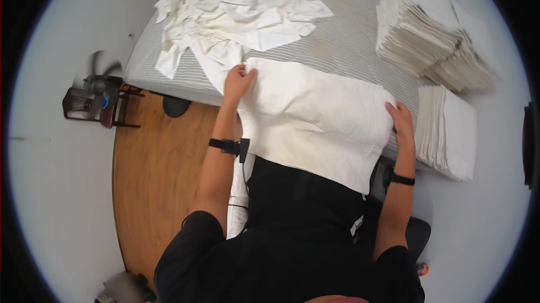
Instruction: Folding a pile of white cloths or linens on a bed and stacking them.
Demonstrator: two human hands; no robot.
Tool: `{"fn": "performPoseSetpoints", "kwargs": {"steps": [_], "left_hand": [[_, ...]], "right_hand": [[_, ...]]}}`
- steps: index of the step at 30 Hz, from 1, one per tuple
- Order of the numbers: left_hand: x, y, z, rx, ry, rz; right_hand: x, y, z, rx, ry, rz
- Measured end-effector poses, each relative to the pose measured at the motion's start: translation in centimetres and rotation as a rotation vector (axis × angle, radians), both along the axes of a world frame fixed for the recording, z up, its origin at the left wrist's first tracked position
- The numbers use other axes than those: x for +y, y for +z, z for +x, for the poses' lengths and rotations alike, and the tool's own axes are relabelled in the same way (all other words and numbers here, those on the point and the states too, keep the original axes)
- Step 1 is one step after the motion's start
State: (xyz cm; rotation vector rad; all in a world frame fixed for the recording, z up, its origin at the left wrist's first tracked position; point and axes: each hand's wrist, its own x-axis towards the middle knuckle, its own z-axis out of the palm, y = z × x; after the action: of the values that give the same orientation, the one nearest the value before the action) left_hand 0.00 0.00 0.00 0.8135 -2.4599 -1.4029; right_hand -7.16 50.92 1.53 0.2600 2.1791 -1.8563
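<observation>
A white cloth [315, 109] is stretched between my two hands, its far part over the edge of the striped mattress [323, 50] and its near part hanging toward my lap. My left hand [239, 82] pinches its far left corner between thumb and fingers. At the right edge, my right hand [400, 118] has the fabric held with the thumb on top; some of its fingers are hidden. Soft creases run across the middle of the cloth. Just beyond my left hand lies a loose heap of crumpled white cloths [242, 10], one trailing toward the mattress edge.
Tall stacks of folded white cloths [419, 24] stand at the far right, with a smaller stack [447, 131] nearer my right hand. On the left, a fan [101, 81] sits on a dark wooden chair [84, 105] above the wooden floor [160, 173]. Black straps circle both forearms.
</observation>
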Motion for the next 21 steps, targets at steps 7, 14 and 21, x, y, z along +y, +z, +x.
{"fn": "performPoseSetpoints", "kwargs": {"steps": [7, 14, 21], "left_hand": [[1.2, 5.9, 4.7, 0.101, -0.078, 0.370], [-1.4, 2.7, 6.3, 0.057, -0.206, 0.274], [-4.3, -0.1, 2.0, 0.146, -0.007, -0.237]], "right_hand": [[3.3, -1.6, 2.5, 0.115, 0.016, -0.151], [3.3, 1.0, 4.0, 0.206, -0.015, -0.413], [-2.3, 0.3, -1.4, 0.058, 0.062, -0.137]]}}
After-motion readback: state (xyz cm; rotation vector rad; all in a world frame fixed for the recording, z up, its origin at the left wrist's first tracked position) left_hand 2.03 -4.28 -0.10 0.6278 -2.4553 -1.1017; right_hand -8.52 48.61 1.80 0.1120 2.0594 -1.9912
